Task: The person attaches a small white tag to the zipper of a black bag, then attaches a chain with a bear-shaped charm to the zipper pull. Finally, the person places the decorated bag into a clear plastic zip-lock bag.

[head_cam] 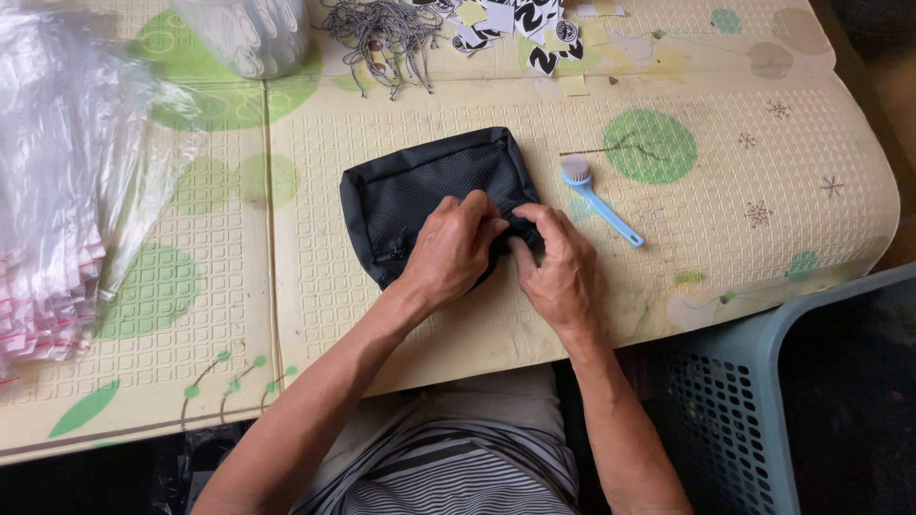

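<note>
Black mesh pouch (420,186) is being pinched by my left hand (452,250) and right hand (558,270), and pulling carelessly may be tearing its mesh.

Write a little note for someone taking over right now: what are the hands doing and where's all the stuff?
Left hand: gripping the black mesh pouch at its near edge.
Right hand: pinching the pouch's near right corner.
The pouch lies flat on the patterned mat.
Blue brush: right of the pouch, untouched.
Cords and tags: far edge.
Clear bags: stacked at left.
Basket: lower right.
Whether the pouch is zipped is hidden.
</note>
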